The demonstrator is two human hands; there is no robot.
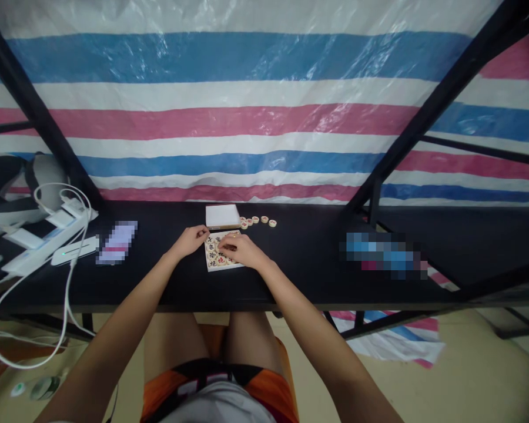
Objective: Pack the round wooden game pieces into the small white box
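Observation:
A shallow white box (226, 268) on the black table holds several round Chinese chess pieces (212, 255) in rows, with black and red characters. My right hand (244, 251) reaches over the box from the right. Its fingers are bent together and pinch down at a chess piece among the rows, mostly hidden under them. At the box's upper left corner is my left hand (193, 241), its fingers curled together; whether they grip anything is hidden. Just behind the box lies the box lid (223, 216), its pale inside facing up.
Several loose chess pieces (264, 219) lie right of the lid. To the left are a phone (118, 242), a white power strip (48, 238) and looping white cables (66, 294). A blurred blue packet (379, 252) lies on the right. Black frame bars and a striped plastic sheet (229, 123) stand behind.

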